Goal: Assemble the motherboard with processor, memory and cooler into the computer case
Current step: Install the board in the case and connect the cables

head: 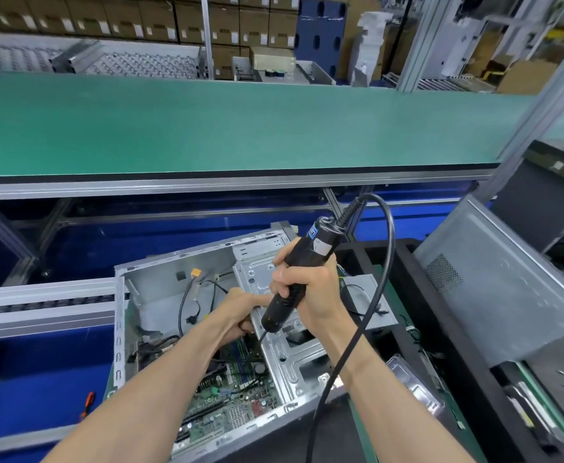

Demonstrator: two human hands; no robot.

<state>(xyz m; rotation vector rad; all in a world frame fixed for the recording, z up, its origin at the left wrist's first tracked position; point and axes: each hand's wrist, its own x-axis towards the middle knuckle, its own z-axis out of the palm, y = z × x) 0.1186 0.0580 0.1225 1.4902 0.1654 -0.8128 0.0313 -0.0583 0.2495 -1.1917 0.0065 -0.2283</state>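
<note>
We are wrapping the fingers of our right hand (302, 289) around the black electric screwdriver (295, 277), its bit pointing down just below them into the open computer case (207, 315). Our left hand (240, 312) is curling beside the bit, though we cannot tell what it is pinching; the motherboard (230, 396) is lying in the case beneath both hands.

Electric screwdriver (302, 274): black body, blue-and-white label near top, black cable. Computer case (187, 285): bare silver-grey metal. Motherboard (237, 389): green, dark components. Connector (196, 272) inside case: orange. Conveyor belt (227, 125): plain green. Panels (6, 389) below: blue. Cartons (123, 15): brown.
</note>
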